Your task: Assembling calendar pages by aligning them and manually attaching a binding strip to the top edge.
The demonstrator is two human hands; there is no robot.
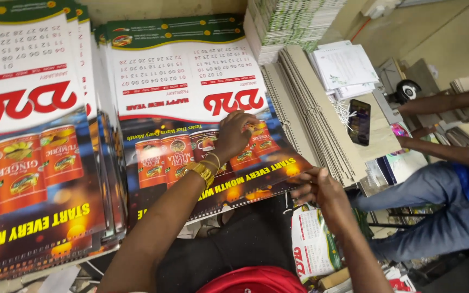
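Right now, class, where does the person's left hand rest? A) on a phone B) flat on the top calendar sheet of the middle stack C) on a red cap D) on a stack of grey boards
B: the left hand lies spread on the top calendar sheet, while the right hand pinches its near edge.

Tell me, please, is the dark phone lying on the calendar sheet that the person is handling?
No, the phone lies on pale boards to the right, apart from the sheet.
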